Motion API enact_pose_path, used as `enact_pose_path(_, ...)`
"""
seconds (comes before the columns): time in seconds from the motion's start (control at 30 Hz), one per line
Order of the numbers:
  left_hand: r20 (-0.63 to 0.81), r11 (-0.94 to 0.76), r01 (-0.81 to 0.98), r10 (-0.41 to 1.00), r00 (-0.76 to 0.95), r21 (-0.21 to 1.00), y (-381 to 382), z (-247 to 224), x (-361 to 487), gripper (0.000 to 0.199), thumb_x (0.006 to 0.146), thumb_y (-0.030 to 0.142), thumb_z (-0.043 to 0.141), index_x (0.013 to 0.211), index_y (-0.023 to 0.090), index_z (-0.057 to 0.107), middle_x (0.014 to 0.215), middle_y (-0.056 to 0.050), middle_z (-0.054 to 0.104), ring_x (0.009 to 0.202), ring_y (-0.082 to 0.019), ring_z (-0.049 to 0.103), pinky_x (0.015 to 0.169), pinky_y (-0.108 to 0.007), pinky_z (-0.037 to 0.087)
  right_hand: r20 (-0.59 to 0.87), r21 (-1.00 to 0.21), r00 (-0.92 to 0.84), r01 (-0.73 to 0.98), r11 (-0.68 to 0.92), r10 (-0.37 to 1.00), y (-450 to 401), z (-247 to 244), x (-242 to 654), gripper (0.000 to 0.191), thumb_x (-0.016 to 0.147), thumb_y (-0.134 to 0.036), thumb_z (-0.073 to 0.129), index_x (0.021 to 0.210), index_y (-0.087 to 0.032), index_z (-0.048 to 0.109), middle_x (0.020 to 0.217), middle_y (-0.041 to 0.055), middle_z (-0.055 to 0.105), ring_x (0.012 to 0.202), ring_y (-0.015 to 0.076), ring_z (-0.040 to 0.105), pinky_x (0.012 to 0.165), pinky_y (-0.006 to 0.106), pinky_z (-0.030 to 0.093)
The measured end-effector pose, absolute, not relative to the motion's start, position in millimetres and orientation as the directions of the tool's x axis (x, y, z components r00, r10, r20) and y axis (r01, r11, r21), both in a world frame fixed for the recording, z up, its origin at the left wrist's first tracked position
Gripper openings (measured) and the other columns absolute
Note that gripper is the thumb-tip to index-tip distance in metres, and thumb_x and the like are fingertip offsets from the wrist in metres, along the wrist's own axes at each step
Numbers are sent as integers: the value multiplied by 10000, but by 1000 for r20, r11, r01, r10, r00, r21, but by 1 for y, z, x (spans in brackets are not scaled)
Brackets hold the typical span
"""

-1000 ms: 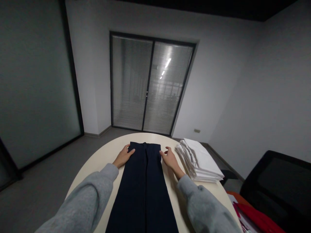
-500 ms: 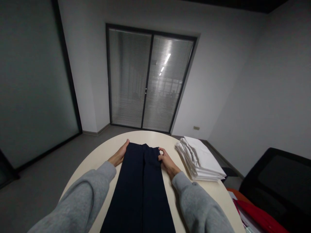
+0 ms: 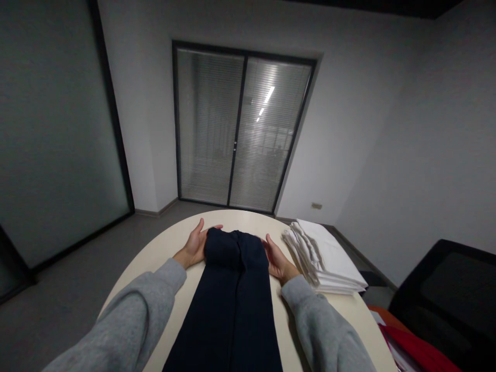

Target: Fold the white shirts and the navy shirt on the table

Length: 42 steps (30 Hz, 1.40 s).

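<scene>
A pair of navy trousers (image 3: 236, 310) lies lengthwise toward me, its far end raised and rolled over into a soft fold. At the left of that fold, my left hand (image 3: 196, 245) grips the cloth, thumb pointing up, with its fingers reaching behind the far edge. My right hand (image 3: 277, 258) holds the opposite side, thumb up and fingers partly hidden by the fabric. The near end of the trousers runs out of view at the bottom.
Beneath the trousers is a round cream table (image 3: 163, 243). A folded stack of white cloth (image 3: 325, 256) lies at its right edge. Beyond it are a black chair (image 3: 449, 289) and a red item (image 3: 418, 349). A glass door with blinds (image 3: 240, 129) stands behind.
The flat far end of the trousers has come up and folded toward me. Both hands have shifted around its sides, their thumbs now raised. The white stack stays put.
</scene>
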<state>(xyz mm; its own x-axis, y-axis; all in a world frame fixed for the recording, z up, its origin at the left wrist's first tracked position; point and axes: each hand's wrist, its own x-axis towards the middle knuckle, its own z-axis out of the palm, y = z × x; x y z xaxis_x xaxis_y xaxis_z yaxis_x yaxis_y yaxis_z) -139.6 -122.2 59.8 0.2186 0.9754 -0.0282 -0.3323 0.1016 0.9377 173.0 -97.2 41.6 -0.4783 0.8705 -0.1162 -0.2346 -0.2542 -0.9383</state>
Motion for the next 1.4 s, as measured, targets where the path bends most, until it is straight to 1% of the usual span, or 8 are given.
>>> enact_pose_path(0.2,37,14,-226,975,221,974,-130,59,-131,649,918,766,476,678,193,662,615,-29,607,564,-181,572,561,-298,425,-116,-944,-494,-215,-250,862,-97,40,167,653,946,-797,412,938,-185,641,706,41,683,639,203,686,616,322,549)
enact_pose_path(0.33,310,-358,153,912,271,921,-133,68,-126,463,921,587,592,713,196,726,729,-37,659,745,-220,605,756,-334,459,11,-988,-280,-150,-32,960,-92,38,156,553,866,-744,579,798,-198,642,678,37,666,646,207,657,636,335,543)
enact_pose_path(0.47,407,-503,469,864,297,726,-130,76,-131,378,897,570,606,819,225,739,914,-49,692,1005,-288,612,985,-402,442,168,-982,-133,-111,154,977,-85,42,151,450,773,-626,715,933,-206,741,990,72,769,982,256,691,883,367,541)
enact_pose_path(0.63,373,-416,563,907,197,714,-114,50,-141,424,914,580,578,1110,245,749,1164,-91,722,1158,-310,623,1072,-432,434,222,-966,-122,107,235,967,-77,38,151,436,770,-507,698,1076,-209,785,1209,74,754,1162,272,651,1070,419,451)
enact_pose_path(0.9,243,-202,345,967,-79,917,-90,6,-153,838,888,588,657,1579,194,392,1442,-177,633,1297,-332,611,1097,-456,438,203,-809,-70,550,208,977,-80,21,145,548,844,-348,690,1368,-198,639,1392,145,648,1281,310,582,1139,488,377)
enact_pose_path(1.03,319,-205,697,947,-36,687,-93,2,-148,759,889,527,672,1544,208,463,1528,-185,555,1379,-400,507,1135,-519,361,364,-462,-145,830,313,920,-98,25,138,609,900,-356,674,1484,-233,551,1658,154,369,1499,394,325,1232,616,114)
enact_pose_path(1.13,288,-157,862,958,14,482,-90,4,-145,642,961,476,558,1544,218,482,1504,-181,582,1353,-430,486,1082,-562,378,421,-211,-289,891,402,860,-114,36,123,533,1003,-433,550,1507,-260,533,1642,123,413,1521,367,307,1245,613,62)
enact_pose_path(1.4,217,-47,939,976,-30,341,-44,12,-144,564,1025,504,386,1523,282,533,1446,-155,642,1261,-427,582,948,-560,489,397,-270,-543,702,659,740,-217,64,75,508,1025,-487,530,1476,-255,560,1621,107,453,1529,336,328,1279,609,60)
